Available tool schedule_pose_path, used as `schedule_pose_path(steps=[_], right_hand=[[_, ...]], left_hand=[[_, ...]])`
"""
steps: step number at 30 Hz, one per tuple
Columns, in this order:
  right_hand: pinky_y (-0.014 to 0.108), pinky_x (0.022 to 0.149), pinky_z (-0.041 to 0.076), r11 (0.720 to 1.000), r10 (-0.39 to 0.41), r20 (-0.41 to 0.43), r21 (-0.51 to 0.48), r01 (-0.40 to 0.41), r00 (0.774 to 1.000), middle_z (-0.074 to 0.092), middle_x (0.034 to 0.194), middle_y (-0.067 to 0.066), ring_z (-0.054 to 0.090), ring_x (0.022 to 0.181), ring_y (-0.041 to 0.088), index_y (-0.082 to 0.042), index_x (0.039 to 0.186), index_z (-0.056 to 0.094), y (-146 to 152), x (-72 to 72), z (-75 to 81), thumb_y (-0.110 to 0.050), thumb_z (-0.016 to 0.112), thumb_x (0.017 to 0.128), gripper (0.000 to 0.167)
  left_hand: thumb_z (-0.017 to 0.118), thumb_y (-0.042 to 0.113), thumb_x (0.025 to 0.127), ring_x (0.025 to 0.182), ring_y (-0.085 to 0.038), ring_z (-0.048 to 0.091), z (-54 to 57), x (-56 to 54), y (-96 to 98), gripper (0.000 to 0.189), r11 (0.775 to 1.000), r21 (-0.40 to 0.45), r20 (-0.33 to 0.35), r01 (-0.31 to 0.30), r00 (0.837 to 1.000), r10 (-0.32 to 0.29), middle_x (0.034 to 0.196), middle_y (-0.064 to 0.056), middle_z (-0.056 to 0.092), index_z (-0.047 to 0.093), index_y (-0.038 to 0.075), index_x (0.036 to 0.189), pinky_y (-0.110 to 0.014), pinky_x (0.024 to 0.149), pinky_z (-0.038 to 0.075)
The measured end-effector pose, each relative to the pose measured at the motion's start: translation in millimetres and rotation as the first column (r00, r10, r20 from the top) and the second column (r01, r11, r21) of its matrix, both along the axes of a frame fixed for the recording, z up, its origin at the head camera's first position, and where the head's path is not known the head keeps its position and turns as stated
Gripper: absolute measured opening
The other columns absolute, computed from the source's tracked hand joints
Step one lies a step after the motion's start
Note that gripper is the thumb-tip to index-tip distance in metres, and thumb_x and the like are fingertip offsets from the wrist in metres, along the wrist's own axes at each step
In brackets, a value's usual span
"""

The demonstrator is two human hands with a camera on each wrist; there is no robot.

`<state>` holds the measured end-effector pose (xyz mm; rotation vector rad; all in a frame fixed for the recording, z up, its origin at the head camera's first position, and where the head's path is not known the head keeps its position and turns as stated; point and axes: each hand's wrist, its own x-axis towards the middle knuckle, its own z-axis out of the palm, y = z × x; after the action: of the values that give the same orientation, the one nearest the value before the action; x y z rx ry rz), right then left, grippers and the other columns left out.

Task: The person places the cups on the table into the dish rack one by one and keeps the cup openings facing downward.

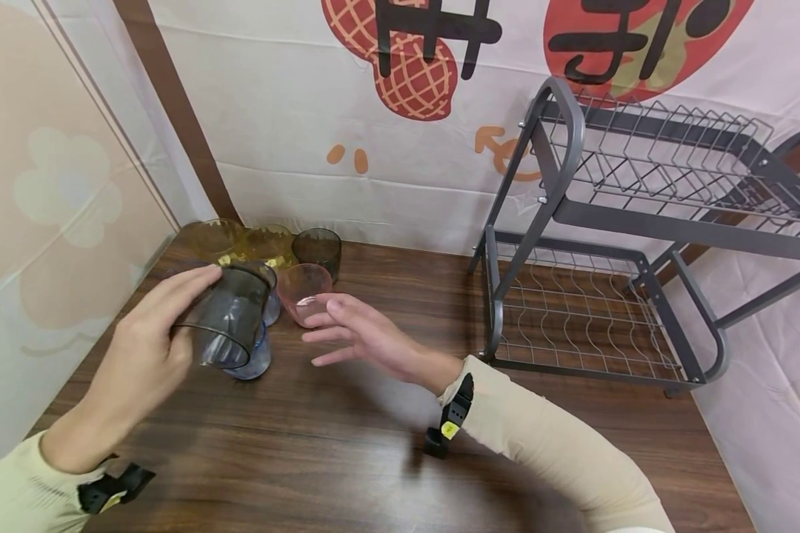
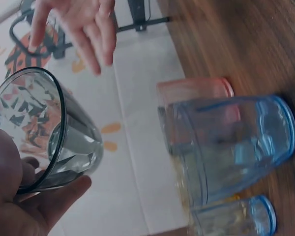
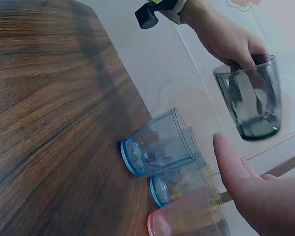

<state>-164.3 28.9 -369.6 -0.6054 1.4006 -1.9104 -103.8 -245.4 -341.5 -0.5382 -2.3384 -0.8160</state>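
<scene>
My left hand holds a dark grey clear glass above the table, tilted on its side, with fingers and thumb around it. In the left wrist view the mouth of this glass is turned toward the camera. My right hand is held out with fingers spread and nothing in it; in the head view its fingertips overlap a pink glass. Blue glasses stand upright below the held glass, partly hidden by it in the head view.
Two yellow glasses and another dark grey glass stand at the back left of the wooden table, near the cloth wall. A two-tier grey metal dish rack stands on the right.
</scene>
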Motion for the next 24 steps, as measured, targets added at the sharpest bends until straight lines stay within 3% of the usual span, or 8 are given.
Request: schedule_pose_path(steps=[3, 10, 15, 20, 24], right_hand=[[0.053, 0.101, 0.054, 1.000, -0.014, 0.024, -0.017, 0.014, 1.000, 0.039, 0.146, 0.033, 0.040, 0.139, 0.051, 0.002, 0.154, 0.026, -7.1, 0.9, -0.1, -0.022, 0.035, 0.108, 0.053], [0.055, 0.103, 0.052, 0.996, -0.058, 0.040, -0.065, 0.060, 0.998, 0.037, 0.152, 0.032, 0.042, 0.139, 0.045, -0.009, 0.161, 0.018, -15.7, 2.7, 0.7, -0.021, 0.039, 0.105, 0.061], [0.057, 0.104, 0.050, 0.995, -0.060, 0.033, -0.080, 0.063, 0.998, 0.034, 0.153, 0.023, 0.044, 0.137, 0.041, -0.017, 0.163, 0.014, -21.0, 6.0, 2.2, -0.023, 0.043, 0.103, 0.067], [0.056, 0.099, 0.053, 0.994, -0.083, 0.037, -0.075, 0.085, 0.996, 0.035, 0.151, 0.014, 0.049, 0.130, 0.029, -0.022, 0.163, 0.013, -27.2, 9.4, 1.7, -0.028, 0.051, 0.100, 0.073], [0.046, 0.092, 0.058, 0.991, -0.111, 0.032, -0.078, 0.113, 0.993, 0.040, 0.147, 0.009, 0.054, 0.120, 0.019, -0.021, 0.160, 0.020, -29.0, 10.4, 0.8, -0.024, 0.056, 0.100, 0.070]], left_hand=[[0.049, -0.033, 0.072, 0.133, -0.013, 0.050, -3.5, 0.6, 8.8, 0.078, 1.000, -0.015, -0.015, 0.021, 1.000, -0.021, 0.139, -0.017, 0.060, 0.060, 0.003, 0.140, -0.008, 0.111, 0.031], [0.043, -0.029, 0.068, 0.130, -0.024, 0.054, -12.7, 0.8, 28.2, 0.080, 0.997, -0.023, -0.062, 0.070, 0.996, -0.071, 0.141, -0.016, 0.058, 0.059, 0.002, 0.140, -0.008, 0.110, 0.031], [0.041, -0.024, 0.072, 0.126, -0.034, 0.058, -18.4, -1.8, 40.6, 0.074, 0.997, -0.034, -0.095, 0.064, 0.993, -0.067, 0.140, -0.017, 0.059, 0.059, 0.000, 0.140, -0.012, 0.114, 0.031], [0.049, -0.023, 0.074, 0.125, -0.037, 0.058, -23.8, -3.8, 52.4, 0.069, 0.997, -0.064, -0.155, 0.046, 0.986, -0.055, 0.141, -0.016, 0.059, 0.060, -0.001, 0.139, -0.013, 0.115, 0.030], [0.056, -0.027, 0.072, 0.127, -0.038, 0.057, -27.0, -5.3, 59.6, 0.071, 0.996, -0.072, -0.217, 0.058, 0.973, -0.073, 0.141, -0.017, 0.059, 0.061, -0.001, 0.138, -0.013, 0.115, 0.028]])
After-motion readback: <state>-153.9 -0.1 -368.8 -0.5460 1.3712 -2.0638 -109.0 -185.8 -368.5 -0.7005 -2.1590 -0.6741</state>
